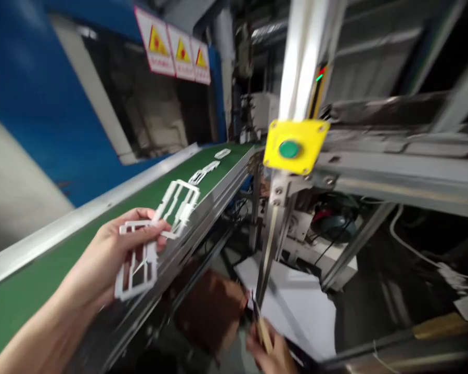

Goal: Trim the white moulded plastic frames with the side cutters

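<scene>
My left hand is closed on two white plastic frames over the near part of the green conveyor belt. The upper frame points up and away. The lower frame hangs beneath my thumb, tilted. At the bottom, my right hand wraps around a thin tool with a tan handle and a dark, narrow tip; blur hides its exact kind. Farther along the belt lie more white frames, apart from my hands.
A metal post with a yellow box and green button stands ahead. The blue machine bears warning signs. Below are a brown box and a white sheet. A metal rail crosses at right.
</scene>
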`<action>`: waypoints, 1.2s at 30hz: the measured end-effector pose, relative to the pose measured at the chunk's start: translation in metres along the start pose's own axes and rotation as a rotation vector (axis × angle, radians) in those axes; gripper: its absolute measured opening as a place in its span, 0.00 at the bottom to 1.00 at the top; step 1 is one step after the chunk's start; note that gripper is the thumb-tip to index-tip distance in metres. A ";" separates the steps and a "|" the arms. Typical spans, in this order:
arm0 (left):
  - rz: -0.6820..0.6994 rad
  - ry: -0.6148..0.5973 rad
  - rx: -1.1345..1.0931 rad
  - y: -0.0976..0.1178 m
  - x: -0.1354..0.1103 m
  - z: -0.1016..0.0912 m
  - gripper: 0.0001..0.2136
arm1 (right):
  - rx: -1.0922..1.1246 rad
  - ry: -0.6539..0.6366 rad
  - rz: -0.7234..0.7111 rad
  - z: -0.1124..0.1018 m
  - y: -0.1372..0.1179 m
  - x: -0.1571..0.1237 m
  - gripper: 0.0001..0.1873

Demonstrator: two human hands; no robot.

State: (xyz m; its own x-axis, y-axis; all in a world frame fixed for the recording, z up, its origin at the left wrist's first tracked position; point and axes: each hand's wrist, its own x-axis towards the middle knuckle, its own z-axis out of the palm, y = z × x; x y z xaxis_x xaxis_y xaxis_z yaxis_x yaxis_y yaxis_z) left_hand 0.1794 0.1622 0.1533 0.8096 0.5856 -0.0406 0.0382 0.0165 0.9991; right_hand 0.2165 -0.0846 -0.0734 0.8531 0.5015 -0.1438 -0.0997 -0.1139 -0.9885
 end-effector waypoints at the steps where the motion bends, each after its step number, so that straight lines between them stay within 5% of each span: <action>1: -0.080 0.022 -0.019 -0.014 -0.025 0.005 0.16 | 0.020 -0.047 0.033 0.003 -0.001 0.003 0.12; 6: -0.445 0.031 -0.312 -0.130 -0.117 0.019 0.11 | 0.342 -0.241 -0.085 0.023 -0.017 0.016 0.12; 9: -0.514 0.110 -0.508 -0.188 -0.145 0.027 0.10 | 0.240 -0.321 -0.079 0.034 -0.023 0.018 0.11; 11: -0.531 0.158 -0.582 -0.207 -0.155 0.032 0.09 | 0.140 -0.335 -0.071 0.040 -0.023 0.016 0.10; 17: -0.529 0.213 -0.663 -0.219 -0.168 0.038 0.07 | 0.055 -0.377 -0.058 0.052 -0.012 0.019 0.09; 25: -0.623 0.136 -0.623 -0.232 -0.169 0.025 0.09 | 0.085 -0.398 0.042 0.054 0.000 0.023 0.11; 36: -0.651 0.164 -0.569 -0.232 -0.170 0.016 0.12 | 0.207 -0.433 0.155 0.058 0.007 0.022 0.13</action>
State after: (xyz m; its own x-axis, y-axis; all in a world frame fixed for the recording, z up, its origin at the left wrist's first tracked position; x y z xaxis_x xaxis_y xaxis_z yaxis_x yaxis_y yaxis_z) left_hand 0.0420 0.0460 -0.0720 0.6325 0.4276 -0.6459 0.1298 0.7635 0.6326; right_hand 0.2047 -0.0251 -0.0858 0.5338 0.8070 -0.2526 -0.3454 -0.0645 -0.9362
